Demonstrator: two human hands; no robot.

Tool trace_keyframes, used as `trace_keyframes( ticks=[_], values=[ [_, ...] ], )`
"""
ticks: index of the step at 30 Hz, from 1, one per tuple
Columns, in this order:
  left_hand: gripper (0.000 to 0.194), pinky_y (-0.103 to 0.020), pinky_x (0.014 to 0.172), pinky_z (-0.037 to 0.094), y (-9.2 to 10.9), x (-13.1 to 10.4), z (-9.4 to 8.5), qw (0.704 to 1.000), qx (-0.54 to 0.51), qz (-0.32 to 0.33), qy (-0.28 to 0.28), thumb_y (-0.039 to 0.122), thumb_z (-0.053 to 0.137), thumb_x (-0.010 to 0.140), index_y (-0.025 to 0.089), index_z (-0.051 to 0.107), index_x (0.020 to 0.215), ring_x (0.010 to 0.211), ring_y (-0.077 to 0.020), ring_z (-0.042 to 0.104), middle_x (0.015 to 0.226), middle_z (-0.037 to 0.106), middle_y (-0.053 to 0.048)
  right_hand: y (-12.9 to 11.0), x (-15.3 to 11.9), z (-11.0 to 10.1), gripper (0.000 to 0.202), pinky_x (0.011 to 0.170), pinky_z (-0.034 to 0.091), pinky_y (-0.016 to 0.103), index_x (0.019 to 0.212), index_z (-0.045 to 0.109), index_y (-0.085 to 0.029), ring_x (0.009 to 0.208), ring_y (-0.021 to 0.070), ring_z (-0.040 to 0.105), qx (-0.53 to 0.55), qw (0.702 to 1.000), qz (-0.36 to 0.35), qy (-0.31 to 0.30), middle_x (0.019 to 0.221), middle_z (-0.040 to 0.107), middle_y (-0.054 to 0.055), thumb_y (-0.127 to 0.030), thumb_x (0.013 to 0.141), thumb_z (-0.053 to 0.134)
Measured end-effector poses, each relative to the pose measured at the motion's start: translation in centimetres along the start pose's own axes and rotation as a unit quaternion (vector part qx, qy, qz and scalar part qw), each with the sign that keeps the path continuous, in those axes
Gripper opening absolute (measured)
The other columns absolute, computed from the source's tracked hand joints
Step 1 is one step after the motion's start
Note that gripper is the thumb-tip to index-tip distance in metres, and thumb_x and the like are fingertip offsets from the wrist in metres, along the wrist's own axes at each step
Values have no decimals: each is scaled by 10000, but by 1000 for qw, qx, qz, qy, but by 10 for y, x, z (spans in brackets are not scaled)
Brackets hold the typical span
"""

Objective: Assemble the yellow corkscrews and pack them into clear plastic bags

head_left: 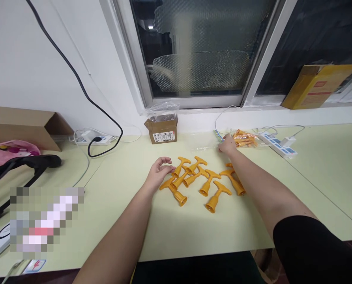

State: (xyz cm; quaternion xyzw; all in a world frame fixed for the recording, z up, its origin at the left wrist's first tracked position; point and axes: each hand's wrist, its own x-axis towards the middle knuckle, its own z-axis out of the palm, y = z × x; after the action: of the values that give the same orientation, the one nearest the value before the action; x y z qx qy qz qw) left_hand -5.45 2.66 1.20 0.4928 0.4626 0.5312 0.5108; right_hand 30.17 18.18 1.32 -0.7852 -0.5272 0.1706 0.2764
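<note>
Several yellow T-handled plastic pieces lie loosely grouped in the middle of the table. At the left edge of this group is my left hand, fingers apart and slightly curled, with nothing held in it. My right hand reaches farther back, at the edge of a clear plastic bag. Its fingers are bent against the plastic, and what they hold is too small to make out. Just right of that hand, orange-yellow pieces in clear plastic lie in a bundle. My right forearm partly covers the rightmost loose pieces.
A small open cardboard box stands by the wall. Power strips lie at the right and left, with cables. A black strap-like frame, a pink bag and a larger cardboard box occupy the left side.
</note>
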Motion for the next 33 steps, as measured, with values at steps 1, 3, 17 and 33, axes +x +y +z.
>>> trace_keyframes(
  ticks=[1,3,17,33],
  values=[
    [385,-403,960,586,1,-1,0,1000,7,0,-4,339,805,767,201,643,1088,899,-196,751,1109,667,-40,0,-3,0,654,961,543,379,1326,557,-188,1109,283,637,-27,999,-17,-11,1240,584,149,-144,727,815],
    [368,-384,954,579,3,-2,1,1000,19,-4,-7,334,805,770,203,647,1075,893,-192,750,1089,678,-40,-1,-7,0,580,1024,500,381,1316,605,-224,1165,294,616,-68,995,-57,-42,1369,520,157,-172,766,782],
    [336,-353,906,559,9,-5,4,999,50,1,-17,293,803,734,201,660,1024,868,-192,738,1012,667,-28,-11,-4,11,272,1029,486,412,1193,723,-231,1199,303,630,-201,962,-146,-113,1424,548,157,-324,986,574],
    [341,-322,827,549,9,-5,5,997,70,10,-22,294,805,700,199,665,996,815,-175,712,982,641,-17,-23,-10,13,289,1044,479,444,1218,654,-223,1165,309,607,-185,958,-198,-89,1359,597,159,-318,948,694]
  ],
)
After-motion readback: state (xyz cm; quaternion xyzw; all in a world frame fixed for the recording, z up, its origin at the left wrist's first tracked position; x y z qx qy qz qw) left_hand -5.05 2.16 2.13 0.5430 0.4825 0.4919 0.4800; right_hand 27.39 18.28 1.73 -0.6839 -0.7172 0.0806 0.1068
